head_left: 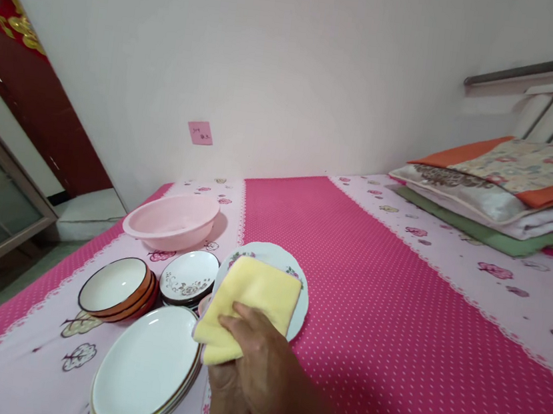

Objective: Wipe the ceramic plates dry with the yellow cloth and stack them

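Note:
My right hand [254,345] is closed on a folded yellow cloth [261,286], with its fingers bent against the fabric. The cloth lies over the face of a white plate [299,314] with a floral rim and hides most of it. My left hand [224,374] comes up from below, at the plate's near side. Its fingers are hidden behind the cloth and plate, and it appears to hold the plate from beneath. Just left of my hands is a stack of large white plates [149,363]. Smaller flower-patterned dishes [190,274] are stacked behind it.
A stack of orange-brown bowls [115,288] stands at the left, with a pink plastic basin [174,218] behind it. Folded bedding [500,187] is piled at the far right on the pink dotted bedsheet [370,299]. A wall [298,68] rises at the back.

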Demonstrator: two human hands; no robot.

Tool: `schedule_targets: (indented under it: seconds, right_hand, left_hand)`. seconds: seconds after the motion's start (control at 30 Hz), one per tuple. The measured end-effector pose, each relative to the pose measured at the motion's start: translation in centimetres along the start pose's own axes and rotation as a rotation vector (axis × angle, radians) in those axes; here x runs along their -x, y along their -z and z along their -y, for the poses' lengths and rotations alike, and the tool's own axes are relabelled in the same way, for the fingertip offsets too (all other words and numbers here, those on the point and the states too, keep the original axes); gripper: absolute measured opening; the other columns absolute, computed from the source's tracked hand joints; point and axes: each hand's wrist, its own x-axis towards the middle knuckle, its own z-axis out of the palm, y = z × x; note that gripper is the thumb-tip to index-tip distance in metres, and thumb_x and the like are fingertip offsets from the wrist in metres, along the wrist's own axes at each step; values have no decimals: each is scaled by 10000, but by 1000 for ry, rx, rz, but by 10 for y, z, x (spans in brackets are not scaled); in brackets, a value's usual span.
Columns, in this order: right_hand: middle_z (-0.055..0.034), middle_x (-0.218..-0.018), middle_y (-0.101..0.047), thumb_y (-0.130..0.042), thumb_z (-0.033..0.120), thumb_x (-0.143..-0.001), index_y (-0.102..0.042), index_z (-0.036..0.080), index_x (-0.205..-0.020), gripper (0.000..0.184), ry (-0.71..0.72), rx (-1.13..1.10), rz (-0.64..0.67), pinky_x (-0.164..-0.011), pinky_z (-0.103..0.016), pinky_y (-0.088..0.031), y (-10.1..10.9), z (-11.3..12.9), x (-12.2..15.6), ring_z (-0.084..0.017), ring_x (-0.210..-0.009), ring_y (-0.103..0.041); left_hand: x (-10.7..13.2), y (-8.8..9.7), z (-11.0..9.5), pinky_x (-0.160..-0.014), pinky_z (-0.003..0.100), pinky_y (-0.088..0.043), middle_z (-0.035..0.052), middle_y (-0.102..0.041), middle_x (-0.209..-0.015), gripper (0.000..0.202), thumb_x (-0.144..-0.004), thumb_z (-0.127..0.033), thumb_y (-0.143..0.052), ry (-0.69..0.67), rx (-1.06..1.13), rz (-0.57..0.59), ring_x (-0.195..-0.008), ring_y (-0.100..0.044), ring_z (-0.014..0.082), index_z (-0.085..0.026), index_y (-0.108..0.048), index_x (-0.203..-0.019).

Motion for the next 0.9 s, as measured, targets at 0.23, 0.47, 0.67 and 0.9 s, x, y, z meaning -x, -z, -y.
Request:
schedule_targets:
  seconds: [0.23,0.47,0.67,0.9]
  right_hand:
    - [-139,-1608,-492,-501,57,-939,-573,191,-1446,530,-8,162,-83,-1265,-553,-324,-7,-17,-30,-283,-1522,-403]
    - [-123,-1628,-469,-344,-44,-845,-529,195,-1509,729,-149,346,-255,-1271,-631,-214,35,-66,-37,-287,-1552,-354]
    - [-153,-994,-783,-510,282,-926,-713,148,-1212,376,-659,-30,-495,-736,-401,-600,94,-116,-20,-293,-866,-747]
    - [-99,-916,-760,-672,506,-807,-706,142,-1166,512,-800,-339,-859,-618,-352,-551,131,-126,-9,-270,-745,-718]
  left_hand:
    - [4,-30,17,-1101,329,-513,120,-718,-1332,491,-1061,-393,-325,78,142,-3,-1395,-573,215,-233,-693,-1342]
    - [5,-37,30,-1220,430,-393,96,-759,-1303,450,-1040,-265,-473,251,150,12,-1357,-611,269,-237,-631,-1460]
    - [2,-30,23,-1193,423,-435,95,-785,-1222,419,-1014,-242,-568,246,127,-104,-1185,-726,255,-217,-665,-1421]
    - [-3,-22,23,-1200,435,-427,103,-727,-1336,451,-1008,-255,-602,219,106,-132,-1258,-682,273,-217,-630,-1456]
